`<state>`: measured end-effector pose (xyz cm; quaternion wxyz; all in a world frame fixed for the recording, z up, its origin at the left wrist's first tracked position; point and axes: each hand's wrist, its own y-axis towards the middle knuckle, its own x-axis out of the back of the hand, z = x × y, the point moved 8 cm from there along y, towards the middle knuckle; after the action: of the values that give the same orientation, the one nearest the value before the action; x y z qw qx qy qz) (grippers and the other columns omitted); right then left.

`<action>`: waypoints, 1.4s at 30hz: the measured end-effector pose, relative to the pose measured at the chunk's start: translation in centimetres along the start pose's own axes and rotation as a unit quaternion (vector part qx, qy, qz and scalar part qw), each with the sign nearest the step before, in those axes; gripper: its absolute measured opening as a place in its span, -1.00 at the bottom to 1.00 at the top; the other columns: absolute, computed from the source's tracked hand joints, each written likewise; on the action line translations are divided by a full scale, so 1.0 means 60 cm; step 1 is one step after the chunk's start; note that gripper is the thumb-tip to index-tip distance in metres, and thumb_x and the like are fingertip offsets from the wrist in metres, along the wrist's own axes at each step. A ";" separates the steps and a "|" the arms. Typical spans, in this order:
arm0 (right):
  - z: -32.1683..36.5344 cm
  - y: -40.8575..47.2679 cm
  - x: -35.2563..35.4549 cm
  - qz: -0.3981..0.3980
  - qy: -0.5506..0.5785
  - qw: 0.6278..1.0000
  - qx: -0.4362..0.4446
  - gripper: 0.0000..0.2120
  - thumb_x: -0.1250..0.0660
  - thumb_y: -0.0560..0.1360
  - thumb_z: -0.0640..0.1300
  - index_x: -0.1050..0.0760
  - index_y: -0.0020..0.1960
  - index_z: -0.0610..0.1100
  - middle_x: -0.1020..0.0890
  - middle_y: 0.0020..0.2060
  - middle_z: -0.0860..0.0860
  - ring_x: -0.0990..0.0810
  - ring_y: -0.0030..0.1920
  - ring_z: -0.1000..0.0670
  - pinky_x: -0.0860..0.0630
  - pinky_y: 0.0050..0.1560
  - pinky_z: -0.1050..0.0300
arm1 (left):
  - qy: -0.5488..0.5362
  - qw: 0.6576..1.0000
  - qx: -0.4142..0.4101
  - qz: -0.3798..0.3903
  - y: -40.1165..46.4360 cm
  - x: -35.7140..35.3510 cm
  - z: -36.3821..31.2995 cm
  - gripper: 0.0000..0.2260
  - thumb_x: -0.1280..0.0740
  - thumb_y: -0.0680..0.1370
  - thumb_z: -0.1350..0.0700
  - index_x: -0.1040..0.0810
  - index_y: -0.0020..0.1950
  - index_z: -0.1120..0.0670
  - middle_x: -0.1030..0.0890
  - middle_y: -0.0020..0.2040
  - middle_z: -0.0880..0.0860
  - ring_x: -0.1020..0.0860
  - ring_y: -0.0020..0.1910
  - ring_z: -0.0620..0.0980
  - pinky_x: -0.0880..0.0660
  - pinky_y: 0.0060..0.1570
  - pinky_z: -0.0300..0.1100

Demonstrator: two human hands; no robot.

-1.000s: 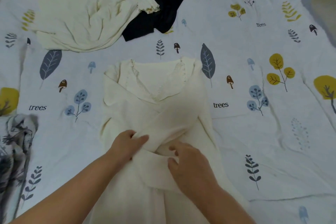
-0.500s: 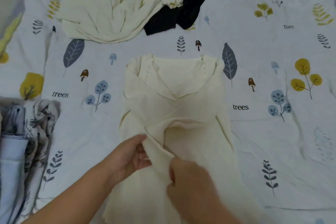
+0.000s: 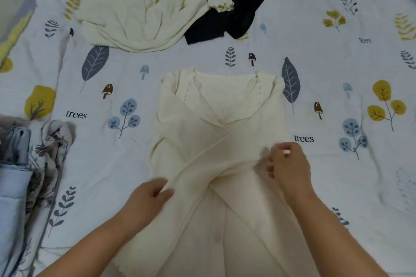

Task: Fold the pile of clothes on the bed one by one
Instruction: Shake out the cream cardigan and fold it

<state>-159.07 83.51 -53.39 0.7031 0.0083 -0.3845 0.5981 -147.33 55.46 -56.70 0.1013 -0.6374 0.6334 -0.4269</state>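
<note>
Cream cardigan (image 3: 216, 141) flat on the bed (image 3: 337, 175), sleeve pinched at each end by left hand (image 3: 149, 198) and right hand (image 3: 290, 168); probably soft, light, limp, clingy knit, best taken at hems and cuffs, never mid-panel.

Cream cardigan (image 3: 216, 141) lies flat, sleeves crossed.
</note>
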 end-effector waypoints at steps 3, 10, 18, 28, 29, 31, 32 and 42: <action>-0.016 0.092 -0.006 0.022 0.028 0.997 -0.073 -0.76 -0.27 0.46 -0.02 -0.35 0.00 -0.16 -0.56 -0.06 -0.21 -0.57 -0.02 -0.20 -0.50 0.12 -0.23 | -0.055 0.998 -0.011 0.017 0.010 -0.011 -0.003 -0.74 -0.22 0.59 0.15 -0.51 -0.06 0.37 -0.54 -0.23 0.18 -0.47 -0.26 0.00 -0.37 -0.20 -0.19; 0.043 0.163 0.044 -0.080 -0.108 0.990 0.040 -0.79 -0.37 0.43 -0.13 -0.45 0.01 -0.18 -0.47 -0.20 0.02 -0.45 -0.13 -0.04 -0.33 -0.13 0.13 | -0.026 0.999 -0.034 0.009 0.036 -0.009 0.003 -0.66 -0.29 0.56 0.14 -0.34 -0.41 0.11 -0.35 -0.50 -0.08 -0.29 -0.48 -0.20 -0.23 -0.39 -0.37; 0.070 0.224 0.034 0.025 -0.174 0.983 0.049 -0.69 -0.26 0.53 0.02 -0.49 0.00 -0.26 -0.55 -0.30 -0.12 -0.51 -0.27 -0.14 -0.44 -0.14 0.04 | 0.286 0.917 -0.156 -0.231 0.035 0.047 -0.103 -0.81 -0.30 0.52 -0.04 -0.48 -0.23 0.01 -0.48 -0.32 -0.01 -0.52 -0.24 0.10 -0.34 -0.30 -0.12; 0.094 0.262 0.029 -0.057 -0.216 0.966 0.134 -0.83 -0.18 0.57 -0.12 -0.38 -0.01 -0.24 -0.50 -0.11 -0.19 -0.44 -0.08 -0.18 -0.22 -0.17 0.10 | 0.066 0.954 -0.031 -0.291 0.263 0.201 -0.157 -0.69 -0.27 0.56 0.07 -0.37 -0.33 0.19 -0.44 -0.34 0.14 -0.44 -0.20 0.13 -0.39 -0.14 -0.02; 0.095 0.268 0.044 -0.097 -0.209 0.964 0.132 -0.80 -0.17 0.57 -0.13 -0.39 0.04 -0.28 -0.52 -0.06 -0.25 -0.47 -0.03 -0.22 -0.24 -0.16 0.09 | 0.014 0.951 -0.011 -0.308 0.268 0.219 -0.142 -0.73 -0.26 0.56 0.08 -0.42 -0.28 0.20 -0.48 -0.28 0.17 -0.45 -0.19 0.12 -0.41 -0.10 -0.03; 0.089 0.281 0.070 -0.156 -0.186 0.964 0.110 -0.73 -0.14 0.59 -0.14 -0.39 0.11 -0.35 -0.52 0.05 -0.33 -0.48 0.06 -0.27 -0.25 -0.12 0.09 | -0.020 0.940 0.032 -0.340 0.270 0.243 -0.113 -0.78 -0.24 0.57 0.07 -0.48 -0.17 0.20 -0.50 -0.17 0.18 -0.45 -0.15 0.12 -0.36 -0.10 -0.08; 0.082 0.288 0.072 -0.157 -0.183 0.965 0.098 -0.72 -0.13 0.59 -0.14 -0.39 0.12 -0.37 -0.52 0.07 -0.34 -0.48 0.07 -0.27 -0.25 -0.11 0.09 | 0.010 0.939 0.042 -0.340 0.276 0.244 -0.106 -0.76 -0.23 0.58 0.06 -0.46 -0.19 0.20 -0.49 -0.16 0.18 -0.45 -0.14 0.13 -0.33 -0.11 -0.09; 0.109 0.219 0.038 -0.183 -0.332 0.908 0.181 -0.42 -0.13 0.55 0.08 -0.15 0.45 -0.24 -0.32 0.33 -0.34 -0.27 0.34 -0.33 -0.25 0.25 -0.25 | 0.290 0.857 -0.202 -0.376 0.205 0.145 -0.185 -0.40 -0.07 0.54 -0.16 -0.20 0.47 0.19 -0.20 0.46 0.29 -0.19 0.43 0.28 -0.10 0.36 0.16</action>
<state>-173.73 86.05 -53.43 0.6181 0.4038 -0.4722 0.4815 -165.12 50.10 -54.50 -0.3860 -0.6804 0.4189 -0.4610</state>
